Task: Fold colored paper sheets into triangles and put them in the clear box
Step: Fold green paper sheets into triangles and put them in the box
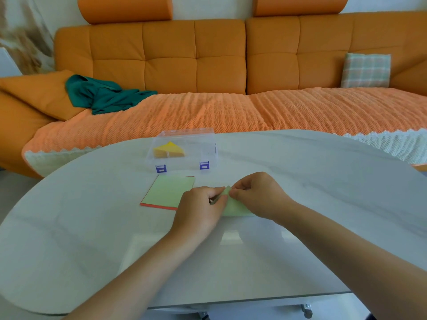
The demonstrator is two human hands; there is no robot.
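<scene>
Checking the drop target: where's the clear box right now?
Head view: the clear box sits near the far edge of the table, left of centre, just beyond the paper stack, with yellow folded triangles inside.

Left grip (199, 210), right grip (260, 197) bare; forearms (143, 269) bare too.

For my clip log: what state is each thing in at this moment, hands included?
Clear box: lid appears open, latches hanging down.
Yellow triangles: folded, inside the box.
Paper stack: flat, unfolded, pale green on top.
Held green sheet: partly folded, on the table.
Left hand: pinches the sheet.
Right hand: pinches the sheet.
Teal cloth: crumpled on the sofa.
</scene>
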